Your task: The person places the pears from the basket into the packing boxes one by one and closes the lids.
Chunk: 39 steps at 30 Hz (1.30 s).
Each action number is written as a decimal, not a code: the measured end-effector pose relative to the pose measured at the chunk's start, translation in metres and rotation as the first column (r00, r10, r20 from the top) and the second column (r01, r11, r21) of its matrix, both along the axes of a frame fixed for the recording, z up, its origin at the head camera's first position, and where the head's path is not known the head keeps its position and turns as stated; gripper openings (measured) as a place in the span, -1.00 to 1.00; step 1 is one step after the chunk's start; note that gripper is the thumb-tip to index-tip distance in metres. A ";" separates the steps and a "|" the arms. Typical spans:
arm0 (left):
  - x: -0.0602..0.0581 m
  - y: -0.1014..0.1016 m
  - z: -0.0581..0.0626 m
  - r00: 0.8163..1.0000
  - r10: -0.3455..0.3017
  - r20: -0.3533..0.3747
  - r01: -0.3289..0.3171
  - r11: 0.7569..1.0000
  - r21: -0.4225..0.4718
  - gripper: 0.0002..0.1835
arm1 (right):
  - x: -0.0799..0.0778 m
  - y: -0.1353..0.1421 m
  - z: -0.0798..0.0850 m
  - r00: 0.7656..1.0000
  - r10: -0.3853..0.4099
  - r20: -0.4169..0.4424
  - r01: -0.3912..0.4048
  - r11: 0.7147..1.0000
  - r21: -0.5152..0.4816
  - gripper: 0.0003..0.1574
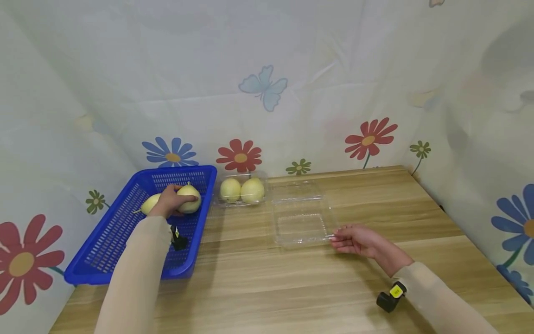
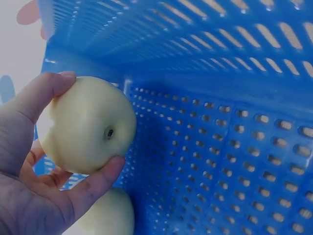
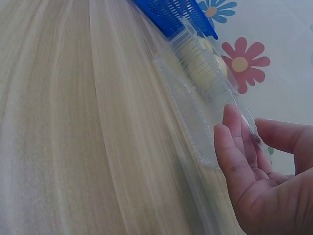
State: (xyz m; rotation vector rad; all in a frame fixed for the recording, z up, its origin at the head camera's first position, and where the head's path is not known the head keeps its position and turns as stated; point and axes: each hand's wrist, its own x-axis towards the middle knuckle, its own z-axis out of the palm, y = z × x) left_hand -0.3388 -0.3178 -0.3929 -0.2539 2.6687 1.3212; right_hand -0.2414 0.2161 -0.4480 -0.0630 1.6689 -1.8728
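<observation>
Beige sleeves (image 1: 440,297) cover my forearms, the right slanting in over the wood-grained tabletop (image 1: 267,287), the left reaching across the near rim of a blue, slotted plastic basket (image 1: 207,208). My right hand (image 1: 356,240) pinches the near right corner of an opened clear plastic box (image 1: 300,225). Farther in, my left hand (image 1: 170,202) grips a round, pale yellow pear (image 2: 88,122) inside the basket, thumb and fingers about its sides. Two pears are in there: this one and a second pale pear (image 1: 150,203) beside it. Two more sit in a closed clear plastic box (image 1: 243,204) just right of the basket. Bare wood runs broadly between basket and right hand, then on to the tabletop's right edge; its back edge meets a white, flower-printed sheet (image 1: 208,60), close behind both boxes.
</observation>
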 end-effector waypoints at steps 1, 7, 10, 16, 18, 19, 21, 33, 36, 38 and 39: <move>0.000 -0.001 0.002 1.000 0.004 -0.003 -0.004 1.000 0.006 -0.08 | 0.000 0.000 0.000 1.000 0.000 -0.001 0.000 1.000 0.000 -0.81; -0.001 -0.011 0.010 0.997 0.062 -0.043 -0.060 0.997 0.039 -0.05 | 0.000 0.000 0.001 1.000 -0.001 -0.001 0.001 1.000 0.009 -0.78; -0.001 -0.016 0.015 0.994 0.085 -0.067 -0.083 0.996 0.042 -0.02 | 0.000 -0.001 0.001 1.000 0.000 0.006 0.000 1.000 0.014 -0.76; 0.001 -0.016 0.030 0.988 0.110 -0.109 -0.100 0.990 0.097 0.00 | -0.001 -0.001 0.000 1.000 -0.008 0.012 0.008 1.000 0.018 -0.77; 0.001 -0.014 0.036 0.985 0.117 -0.129 -0.102 0.988 0.114 0.00 | -0.001 -0.001 0.000 1.000 -0.009 0.009 0.009 1.000 0.020 -0.78; 0.001 -0.014 0.038 0.983 0.120 -0.138 -0.103 0.987 0.122 -0.01 | -0.001 -0.001 0.000 1.000 -0.010 0.008 0.010 1.000 0.021 -0.78; 0.002 -0.013 0.044 0.981 0.121 -0.153 -0.100 0.985 0.138 -0.01 | -0.002 -0.001 -0.001 1.000 -0.011 0.008 0.011 1.000 0.021 -0.78; 0.007 -0.004 0.072 0.973 0.092 -0.212 -0.060 0.986 0.153 0.02 | -0.001 -0.002 0.000 1.000 -0.022 0.016 0.022 1.000 0.012 -0.80; 0.011 0.000 0.081 0.974 0.073 -0.214 -0.041 0.988 0.152 0.03 | -0.001 -0.003 0.000 1.000 -0.023 0.015 0.023 1.000 0.011 -0.79; 0.013 0.003 0.086 0.974 0.063 -0.219 -0.029 0.987 0.156 0.02 | -0.001 -0.003 0.000 1.000 -0.022 0.014 0.022 1.000 0.012 -0.79; 0.013 0.004 0.088 0.973 0.057 -0.223 -0.022 0.988 0.154 0.02 | -0.001 -0.003 0.001 1.000 -0.022 0.013 0.022 1.000 0.011 -0.79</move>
